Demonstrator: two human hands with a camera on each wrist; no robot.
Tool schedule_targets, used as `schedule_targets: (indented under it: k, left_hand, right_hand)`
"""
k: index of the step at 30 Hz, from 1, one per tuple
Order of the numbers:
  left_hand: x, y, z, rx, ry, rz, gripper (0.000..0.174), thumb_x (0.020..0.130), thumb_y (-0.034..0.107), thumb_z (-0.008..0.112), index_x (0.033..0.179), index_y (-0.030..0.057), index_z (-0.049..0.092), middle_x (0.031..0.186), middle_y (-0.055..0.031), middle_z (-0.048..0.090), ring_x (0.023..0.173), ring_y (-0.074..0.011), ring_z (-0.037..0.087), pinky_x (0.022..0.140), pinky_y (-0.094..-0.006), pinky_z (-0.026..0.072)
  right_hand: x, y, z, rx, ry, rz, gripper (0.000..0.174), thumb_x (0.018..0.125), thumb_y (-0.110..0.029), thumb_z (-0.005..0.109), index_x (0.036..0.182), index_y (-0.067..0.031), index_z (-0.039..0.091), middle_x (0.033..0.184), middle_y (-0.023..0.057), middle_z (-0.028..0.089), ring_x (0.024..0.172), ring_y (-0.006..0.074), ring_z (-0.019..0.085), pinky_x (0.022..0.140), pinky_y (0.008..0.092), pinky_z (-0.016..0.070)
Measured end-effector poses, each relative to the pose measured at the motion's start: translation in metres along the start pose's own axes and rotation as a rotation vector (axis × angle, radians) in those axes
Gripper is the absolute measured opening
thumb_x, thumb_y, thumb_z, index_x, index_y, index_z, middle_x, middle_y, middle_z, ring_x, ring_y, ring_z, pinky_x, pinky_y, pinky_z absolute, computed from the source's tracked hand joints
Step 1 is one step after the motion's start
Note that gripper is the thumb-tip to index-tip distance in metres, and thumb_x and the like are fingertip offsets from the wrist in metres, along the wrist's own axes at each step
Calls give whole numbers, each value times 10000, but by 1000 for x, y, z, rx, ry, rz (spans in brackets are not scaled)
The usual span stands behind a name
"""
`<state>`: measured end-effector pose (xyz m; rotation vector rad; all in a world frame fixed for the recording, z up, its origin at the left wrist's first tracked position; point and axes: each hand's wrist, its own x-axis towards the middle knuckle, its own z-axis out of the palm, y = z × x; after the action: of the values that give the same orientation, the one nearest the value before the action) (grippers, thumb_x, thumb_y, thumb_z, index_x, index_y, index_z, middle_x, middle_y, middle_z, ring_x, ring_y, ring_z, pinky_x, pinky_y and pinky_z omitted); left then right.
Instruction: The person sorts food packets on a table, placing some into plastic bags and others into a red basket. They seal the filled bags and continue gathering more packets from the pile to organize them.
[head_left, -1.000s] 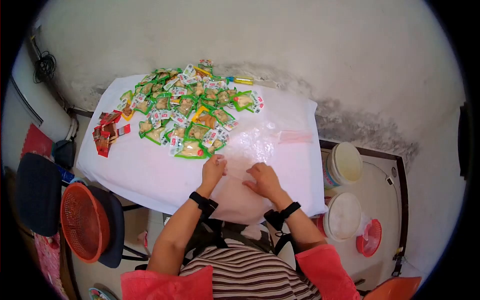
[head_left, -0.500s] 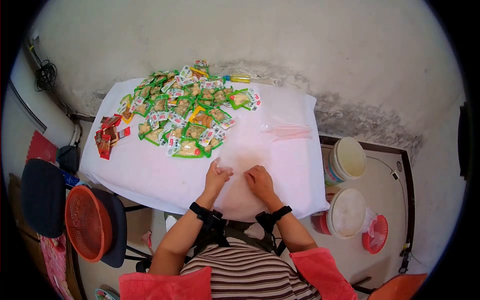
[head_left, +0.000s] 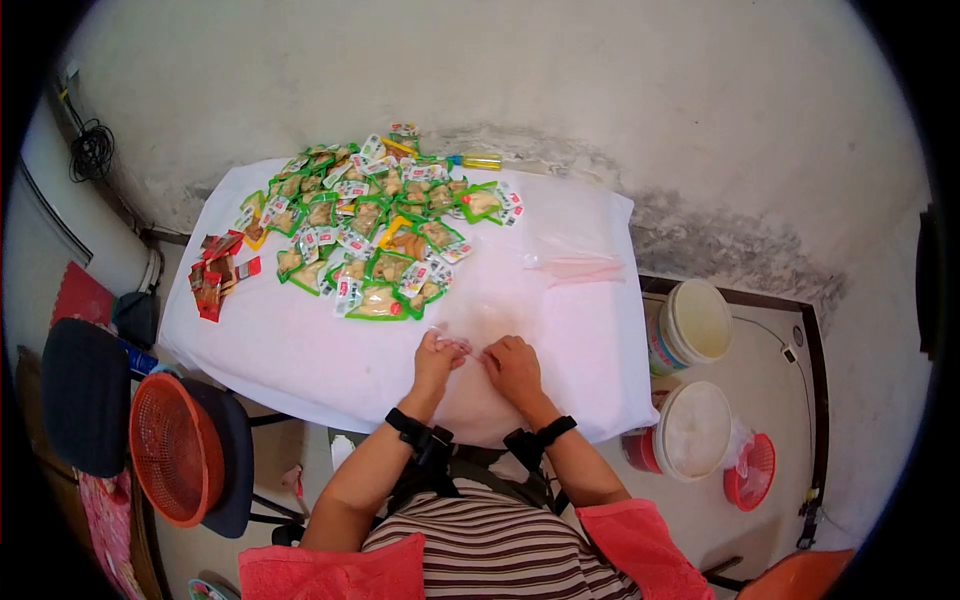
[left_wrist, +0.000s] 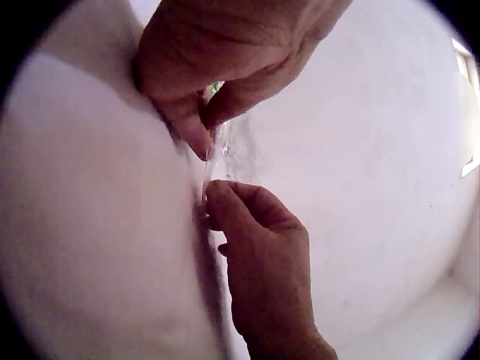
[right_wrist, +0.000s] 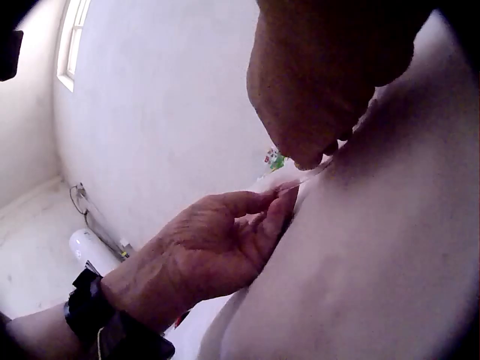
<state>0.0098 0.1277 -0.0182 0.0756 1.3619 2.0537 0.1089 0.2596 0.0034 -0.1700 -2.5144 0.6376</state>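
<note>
Thumb and fingers of my left hand pinch a bit of thin clear plastic film close over the white-covered table. My right hand pinches the same film a short way to the right. In the left wrist view, the fingertips of both hands nearly meet, with a narrow strip of film between them. Most of the film is hidden by the hands or too clear to make out. Just beyond the left hand lies a heap of green-edged snack packets.
Red packets lie at the table's left. Flat clear bags with pinkish edges are at the right, and a yellow-handled tool at the back. An orange basket sits on a chair at left; buckets stand at right.
The shiny plastic spread beyond the hands a second ago no longer shows there. Both hands have drawn closer together, their fingertips now pinching the film between them.
</note>
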Motion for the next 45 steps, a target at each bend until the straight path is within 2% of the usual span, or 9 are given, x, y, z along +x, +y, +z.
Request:
schedule_targets:
  k: [7, 26, 28, 33, 36, 38, 39, 41, 45]
  left_hand:
    - [1, -6, 5, -8, 22, 56, 441, 832, 6, 545, 1234, 56, 370, 886, -85, 623, 772, -145, 614, 629, -228, 497]
    - [-4, -12, 8, 66, 106, 137, 322, 838, 19, 549, 1147, 25, 458, 804, -50, 580, 721, -140, 623, 574, -236, 478]
    - [-3, -14, 7, 135, 113, 163, 312, 839, 20, 541, 1140, 20, 458, 805, -56, 581, 703, -139, 625, 551, -236, 475]
    - [-3, -13, 6, 294, 99, 204, 296, 847, 32, 533, 1129, 3, 450, 774, -61, 579, 635, -134, 618, 478, -232, 457]
    - [-13, -10, 2, 453, -13, 34, 349, 828, 66, 589, 1151, 7, 470, 931, -115, 588, 754, -153, 623, 573, -268, 495]
    - [-45, 10, 17, 797, 171, 491, 472, 769, 106, 679, 1193, 25, 487, 1115, -153, 523, 938, -220, 587, 772, -346, 494]
    - [-59, 28, 22, 797, 180, 500, 472, 769, 106, 679, 1193, 25, 487, 1115, -153, 523, 938, -220, 587, 772, -346, 494]
    - [-87, 66, 33, 1051, 266, 963, 594, 703, 146, 749, 1228, 50, 490, 1225, -182, 444, 1038, -289, 527, 910, -412, 425]
    - [-109, 114, 31, 1353, 224, 1084, 515, 672, 124, 744, 1147, 47, 563, 1160, -168, 490, 967, -319, 539, 840, -408, 441]
  right_hand:
    - [6, -18, -7, 3, -16, -37, 221, 726, -158, 694, 928, -108, 619, 858, 72, 573, 846, 278, 544, 716, 394, 424]
    - [26, -15, -9, 70, 109, 71, 92, 770, -133, 634, 847, -86, 618, 830, 71, 584, 784, 265, 563, 654, 385, 437]
    - [33, -24, -30, 30, 392, -173, 154, 727, -27, 636, 875, -69, 630, 816, 79, 583, 755, 276, 564, 656, 379, 438]
    - [20, -5, -31, -94, 263, -255, 241, 694, 20, 622, 915, -74, 649, 848, 63, 578, 794, 249, 561, 689, 366, 422]
    - [23, 0, -35, -125, 314, -252, 240, 709, -42, 604, 940, -93, 642, 877, 29, 576, 820, 217, 563, 698, 358, 414]
    - [33, -12, -52, -153, 284, -340, 244, 708, -62, 609, 947, -95, 646, 888, 16, 573, 814, 205, 563, 696, 357, 413]
    - [35, -17, -57, -148, 288, -351, 244, 708, -62, 609, 947, -95, 646, 888, 16, 573, 814, 205, 563, 696, 357, 413]
    - [37, -27, -64, -156, 179, -494, 221, 737, -95, 599, 954, -104, 640, 897, 4, 566, 825, 179, 562, 701, 341, 413]
    - [53, -70, -68, -143, 161, -724, 203, 760, -138, 593, 959, -122, 630, 917, -8, 561, 853, 151, 554, 708, 319, 410]
